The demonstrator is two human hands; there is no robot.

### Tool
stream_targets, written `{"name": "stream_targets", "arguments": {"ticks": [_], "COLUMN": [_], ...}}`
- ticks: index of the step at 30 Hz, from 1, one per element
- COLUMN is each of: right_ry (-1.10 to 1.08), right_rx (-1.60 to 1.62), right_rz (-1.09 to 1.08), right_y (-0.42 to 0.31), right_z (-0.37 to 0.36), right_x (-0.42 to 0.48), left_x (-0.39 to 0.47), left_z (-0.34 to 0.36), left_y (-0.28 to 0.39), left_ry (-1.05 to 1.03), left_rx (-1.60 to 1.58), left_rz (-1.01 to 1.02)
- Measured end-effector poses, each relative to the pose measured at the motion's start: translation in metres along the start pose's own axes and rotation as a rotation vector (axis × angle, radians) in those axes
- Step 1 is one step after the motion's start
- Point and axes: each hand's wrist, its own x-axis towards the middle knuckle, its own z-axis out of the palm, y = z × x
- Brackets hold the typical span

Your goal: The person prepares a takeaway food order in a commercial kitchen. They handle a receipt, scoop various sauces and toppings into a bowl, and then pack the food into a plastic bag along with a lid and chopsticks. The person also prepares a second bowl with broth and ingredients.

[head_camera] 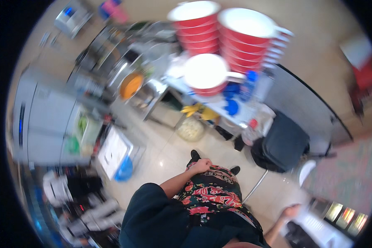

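My left hand [202, 165] is in front of me at the floral apron [215, 193], its fingers curled near the cloth. Whether it pinches the cloth is hard to tell. My right hand [290, 212] is stretched out to the right, blurred, beside a white surface [316, 221] with a dark thing [299, 234] on it. I cannot make out anything held in it. Both black shoes, a left one [195, 154] and a right one [235, 170], show on the tiled floor beyond the apron.
Ahead, a table [218, 107] bears stacked red-and-white handled tubs [245, 40] and a blue-capped bottle [249, 85]. Under its edge is a bowl of pale food pieces [190, 128]. A dark lidded bin [285, 142] stands right; a white lidded container [114, 152] and refrigerator [49, 124] stand left.
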Motion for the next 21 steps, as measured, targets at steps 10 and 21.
{"name": "stream_targets", "arguments": {"ticks": [10, 21], "right_ry": [-1.595, -2.821], "right_rx": [0.461, 0.618], "right_rz": [-0.784, -1.287], "right_y": [-0.363, -0.556], "right_z": [0.204, 0.179], "right_x": [-0.132, -0.423], "left_x": [-0.16, -0.301], "left_z": [-0.055, -0.125], "left_y": [-0.025, -0.046], "left_ry": [0.807, 2.053], "left_rx": [-0.724, -1.553], "left_rz": [0.028, -0.07]}}
